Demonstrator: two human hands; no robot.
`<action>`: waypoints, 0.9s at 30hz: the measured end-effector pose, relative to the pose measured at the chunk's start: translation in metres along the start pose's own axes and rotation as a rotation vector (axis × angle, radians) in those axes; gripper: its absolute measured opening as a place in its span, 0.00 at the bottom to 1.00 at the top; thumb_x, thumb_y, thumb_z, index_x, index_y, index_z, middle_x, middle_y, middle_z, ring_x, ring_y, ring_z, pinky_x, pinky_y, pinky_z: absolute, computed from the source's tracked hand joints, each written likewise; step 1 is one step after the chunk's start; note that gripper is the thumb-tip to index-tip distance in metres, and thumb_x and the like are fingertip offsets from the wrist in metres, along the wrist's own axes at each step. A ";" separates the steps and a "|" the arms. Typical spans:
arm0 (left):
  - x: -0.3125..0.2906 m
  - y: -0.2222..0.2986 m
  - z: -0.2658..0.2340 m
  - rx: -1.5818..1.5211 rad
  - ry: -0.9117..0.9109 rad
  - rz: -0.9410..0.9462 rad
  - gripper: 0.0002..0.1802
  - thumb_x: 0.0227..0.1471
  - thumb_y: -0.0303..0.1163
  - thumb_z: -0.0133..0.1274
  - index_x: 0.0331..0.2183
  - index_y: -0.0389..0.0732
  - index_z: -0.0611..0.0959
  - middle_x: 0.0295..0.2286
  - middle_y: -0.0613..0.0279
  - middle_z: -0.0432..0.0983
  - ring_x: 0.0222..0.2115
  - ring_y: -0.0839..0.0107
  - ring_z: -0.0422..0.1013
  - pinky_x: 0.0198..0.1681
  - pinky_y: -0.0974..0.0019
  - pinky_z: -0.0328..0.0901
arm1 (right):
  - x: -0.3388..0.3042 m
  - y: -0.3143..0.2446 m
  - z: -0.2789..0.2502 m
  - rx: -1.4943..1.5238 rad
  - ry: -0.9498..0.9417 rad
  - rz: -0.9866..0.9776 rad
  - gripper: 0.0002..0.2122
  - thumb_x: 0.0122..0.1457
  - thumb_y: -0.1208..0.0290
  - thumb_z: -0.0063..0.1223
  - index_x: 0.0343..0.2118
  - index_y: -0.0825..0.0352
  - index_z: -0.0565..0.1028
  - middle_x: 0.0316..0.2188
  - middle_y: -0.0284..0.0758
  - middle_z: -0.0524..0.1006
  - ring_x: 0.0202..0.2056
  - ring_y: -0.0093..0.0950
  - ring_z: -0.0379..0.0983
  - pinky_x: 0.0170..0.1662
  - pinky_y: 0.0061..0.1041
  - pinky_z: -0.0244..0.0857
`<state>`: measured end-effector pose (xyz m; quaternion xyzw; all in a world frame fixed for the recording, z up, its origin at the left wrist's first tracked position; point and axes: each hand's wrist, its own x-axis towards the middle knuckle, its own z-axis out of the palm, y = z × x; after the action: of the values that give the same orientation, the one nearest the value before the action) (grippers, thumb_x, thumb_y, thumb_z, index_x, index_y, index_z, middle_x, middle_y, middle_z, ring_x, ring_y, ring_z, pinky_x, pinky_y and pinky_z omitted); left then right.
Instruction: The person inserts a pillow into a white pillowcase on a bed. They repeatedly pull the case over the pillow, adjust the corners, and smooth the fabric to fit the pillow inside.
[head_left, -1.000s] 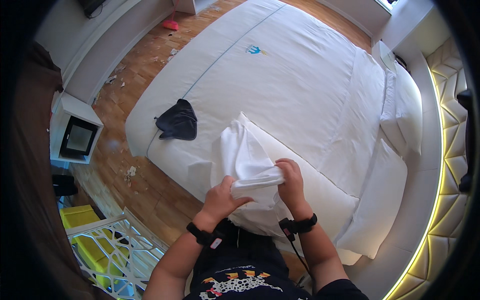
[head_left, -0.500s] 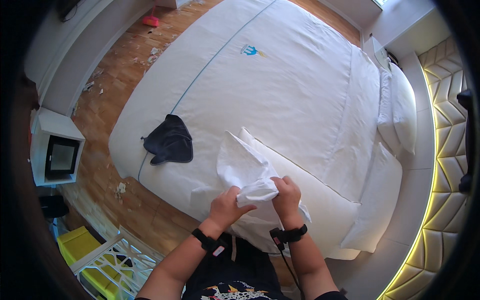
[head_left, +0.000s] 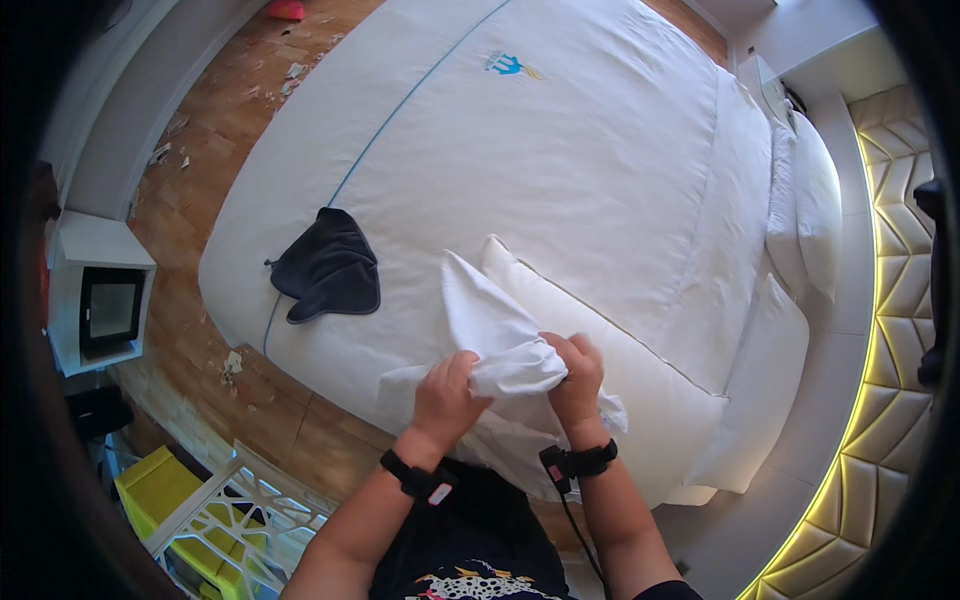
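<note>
A white pillowcase is bunched between both my hands at the near edge of a large white bed. My left hand grips its gathered left side. My right hand grips the right side, fingers curled into the cloth. One pointed corner of the pillowcase sticks up toward the bed's middle. A long white pillow lies on the bed just beyond and to the right of my hands.
A dark cloth lies crumpled on the bed's left part. More white pillows sit at the padded headboard on the right. The wooden floor at left is littered with scraps. A white cabinet and a white-and-yellow rack stand lower left.
My hands have drawn closer together and gathered the pillowcase into a tighter bunch. The view has shifted, so the bed and dark cloth sit further right in the picture.
</note>
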<state>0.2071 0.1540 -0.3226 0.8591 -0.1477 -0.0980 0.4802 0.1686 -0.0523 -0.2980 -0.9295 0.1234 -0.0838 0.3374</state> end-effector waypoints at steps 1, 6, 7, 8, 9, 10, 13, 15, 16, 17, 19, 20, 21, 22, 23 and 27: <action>0.001 -0.003 -0.001 0.089 -0.005 -0.021 0.15 0.51 0.19 0.57 0.42 0.42 0.81 0.33 0.49 0.80 0.37 0.45 0.77 0.40 0.52 0.72 | 0.011 -0.007 -0.005 -0.079 0.068 -0.043 0.06 0.51 0.76 0.66 0.32 0.65 0.83 0.42 0.46 0.80 0.46 0.48 0.77 0.47 0.40 0.72; 0.017 -0.020 -0.007 -0.007 0.198 -0.060 0.14 0.52 0.20 0.56 0.42 0.39 0.81 0.35 0.49 0.80 0.39 0.43 0.76 0.42 0.48 0.71 | 0.001 -0.007 0.010 0.278 -0.255 -0.053 0.17 0.51 0.80 0.62 0.46 0.65 0.76 0.39 0.48 0.79 0.45 0.51 0.76 0.46 0.40 0.72; 0.019 -0.017 -0.008 -0.073 0.234 -0.087 0.13 0.52 0.20 0.56 0.42 0.39 0.81 0.35 0.48 0.80 0.39 0.43 0.77 0.42 0.49 0.71 | 0.004 -0.010 0.010 0.233 -0.228 -0.078 0.14 0.53 0.79 0.62 0.44 0.66 0.76 0.37 0.47 0.78 0.42 0.51 0.76 0.44 0.40 0.72; 0.019 -0.015 -0.007 -0.183 0.209 -0.169 0.12 0.53 0.21 0.56 0.41 0.39 0.80 0.35 0.47 0.81 0.39 0.42 0.76 0.41 0.50 0.71 | 0.009 -0.013 0.008 0.187 -0.200 -0.102 0.12 0.54 0.79 0.62 0.42 0.66 0.76 0.35 0.46 0.78 0.40 0.50 0.76 0.42 0.40 0.72; 0.019 -0.013 -0.007 -0.163 0.200 -0.118 0.12 0.53 0.21 0.56 0.41 0.39 0.80 0.35 0.47 0.80 0.39 0.41 0.76 0.41 0.50 0.71 | 0.013 -0.017 0.006 0.144 -0.170 -0.129 0.10 0.55 0.78 0.62 0.40 0.67 0.75 0.33 0.45 0.78 0.37 0.50 0.76 0.40 0.40 0.71; 0.019 -0.009 -0.006 -0.148 0.185 -0.064 0.12 0.53 0.21 0.56 0.41 0.39 0.80 0.35 0.47 0.80 0.39 0.40 0.76 0.41 0.50 0.71 | 0.012 -0.008 0.009 0.062 -0.154 -0.107 0.09 0.54 0.77 0.63 0.37 0.67 0.74 0.32 0.44 0.77 0.36 0.50 0.76 0.39 0.41 0.70; 0.015 -0.008 -0.002 0.068 0.105 0.033 0.11 0.53 0.22 0.57 0.41 0.40 0.79 0.35 0.47 0.79 0.38 0.39 0.75 0.40 0.49 0.71 | 0.018 0.013 0.008 -0.127 -0.042 -0.137 0.10 0.51 0.75 0.64 0.29 0.67 0.71 0.28 0.42 0.74 0.33 0.48 0.73 0.37 0.43 0.67; 0.015 -0.013 0.003 0.162 0.062 -0.013 0.11 0.52 0.22 0.57 0.40 0.40 0.79 0.36 0.48 0.79 0.37 0.39 0.74 0.41 0.48 0.71 | 0.024 0.006 -0.005 -0.183 0.125 -0.275 0.12 0.49 0.74 0.64 0.25 0.67 0.68 0.26 0.40 0.72 0.31 0.46 0.73 0.35 0.45 0.66; 0.016 -0.015 0.007 0.156 0.051 -0.081 0.11 0.52 0.23 0.58 0.40 0.41 0.79 0.36 0.49 0.79 0.37 0.40 0.73 0.41 0.48 0.71 | 0.025 0.001 -0.007 -0.168 0.147 -0.334 0.11 0.48 0.75 0.64 0.25 0.68 0.69 0.28 0.40 0.75 0.33 0.45 0.74 0.36 0.42 0.68; 0.017 -0.016 0.010 0.150 0.040 -0.149 0.11 0.52 0.23 0.58 0.40 0.41 0.79 0.36 0.50 0.78 0.38 0.41 0.73 0.42 0.48 0.71 | 0.025 -0.002 -0.002 -0.126 0.151 -0.308 0.10 0.48 0.76 0.63 0.25 0.67 0.70 0.29 0.40 0.76 0.33 0.45 0.75 0.37 0.41 0.69; 0.032 -0.006 0.013 0.104 0.196 -0.041 0.11 0.52 0.23 0.58 0.40 0.41 0.80 0.37 0.51 0.78 0.38 0.43 0.73 0.43 0.48 0.70 | 0.024 0.000 0.007 -0.056 0.161 -0.251 0.07 0.48 0.78 0.60 0.25 0.67 0.71 0.31 0.40 0.79 0.35 0.44 0.76 0.41 0.40 0.70; 0.038 -0.003 0.015 0.080 0.275 0.011 0.11 0.52 0.23 0.58 0.40 0.41 0.80 0.37 0.52 0.78 0.39 0.44 0.72 0.44 0.48 0.69 | 0.011 0.023 0.013 -0.053 -0.084 -0.103 0.14 0.51 0.76 0.62 0.42 0.68 0.77 0.47 0.45 0.80 0.49 0.47 0.77 0.54 0.47 0.69; 0.039 -0.006 0.016 0.101 0.246 0.019 0.12 0.51 0.23 0.58 0.40 0.41 0.80 0.37 0.53 0.78 0.39 0.44 0.73 0.45 0.48 0.69 | 0.006 0.017 0.015 -0.210 -0.106 -0.042 0.20 0.52 0.75 0.63 0.49 0.68 0.74 0.51 0.46 0.78 0.53 0.47 0.74 0.57 0.51 0.65; 0.040 -0.012 0.017 0.125 0.215 0.028 0.12 0.51 0.23 0.58 0.40 0.41 0.80 0.37 0.54 0.79 0.40 0.45 0.73 0.46 0.48 0.69 | 0.003 0.003 0.018 -0.364 -0.129 0.021 0.26 0.53 0.74 0.63 0.56 0.68 0.71 0.56 0.46 0.75 0.58 0.47 0.71 0.61 0.55 0.61; 0.040 -0.016 0.017 0.149 0.183 0.036 0.13 0.50 0.22 0.58 0.40 0.41 0.81 0.37 0.54 0.79 0.40 0.46 0.73 0.47 0.49 0.68 | 0.003 -0.009 0.016 -0.518 -0.152 0.085 0.32 0.54 0.73 0.64 0.64 0.67 0.68 0.61 0.47 0.73 0.63 0.47 0.68 0.64 0.60 0.57; 0.041 -0.010 0.015 0.105 0.118 0.126 0.13 0.49 0.23 0.59 0.39 0.41 0.81 0.37 0.53 0.79 0.39 0.45 0.73 0.43 0.50 0.69 | 0.019 -0.030 0.014 -0.297 -0.111 -0.151 0.43 0.58 0.68 0.64 0.74 0.66 0.53 0.68 0.45 0.66 0.71 0.43 0.58 0.70 0.67 0.39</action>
<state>0.2428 0.1332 -0.3402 0.8763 -0.1776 -0.0090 0.4477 0.1952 -0.0271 -0.2877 -0.9789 0.0457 -0.0385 0.1954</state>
